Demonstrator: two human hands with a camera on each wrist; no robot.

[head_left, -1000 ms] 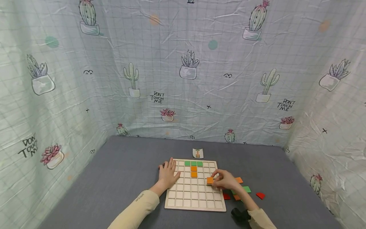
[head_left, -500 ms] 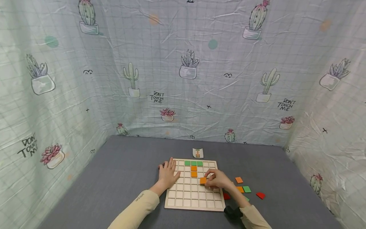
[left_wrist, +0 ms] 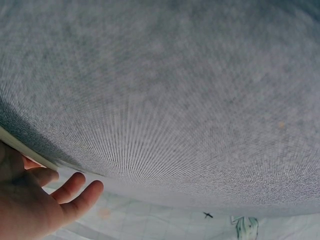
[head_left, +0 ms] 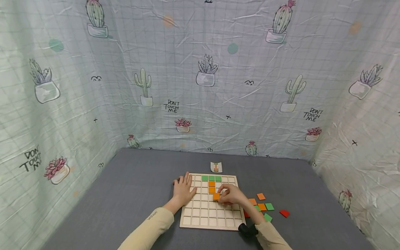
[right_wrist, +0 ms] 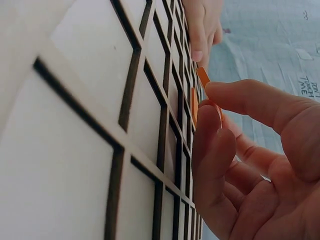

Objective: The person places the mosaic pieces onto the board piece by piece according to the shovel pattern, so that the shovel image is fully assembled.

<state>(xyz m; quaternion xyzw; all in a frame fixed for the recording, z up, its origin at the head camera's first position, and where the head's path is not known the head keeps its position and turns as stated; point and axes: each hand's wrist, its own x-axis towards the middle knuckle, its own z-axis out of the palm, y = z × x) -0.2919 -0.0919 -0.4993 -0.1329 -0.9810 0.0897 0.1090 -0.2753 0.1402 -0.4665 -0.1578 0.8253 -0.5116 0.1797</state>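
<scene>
A pale wooden grid board [head_left: 204,212] lies on the grey table. Three green tiles [head_left: 211,178] sit side by side in its far row, with two orange tiles [head_left: 211,184] in line below the middle one. My right hand [head_left: 232,195] pinches another orange tile [head_left: 216,197] between thumb and finger, just over the board near the lower orange one. In the right wrist view this orange tile [right_wrist: 203,76] tilts above the grid. My left hand [head_left: 183,191] rests with spread fingers on the board's left edge; in the left wrist view the hand [left_wrist: 45,205] shows at that edge.
Several loose orange, green and red tiles lie right of the board, among them a green tile [head_left: 269,206] and a red piece [head_left: 284,213]. A small printed pattern card [head_left: 216,167] lies beyond the far edge. A cactus-print curtain [head_left: 200,104] surrounds the table.
My right hand has moved left across the board with the orange tile, toward the column of orange tiles. My left hand has stayed in place.
</scene>
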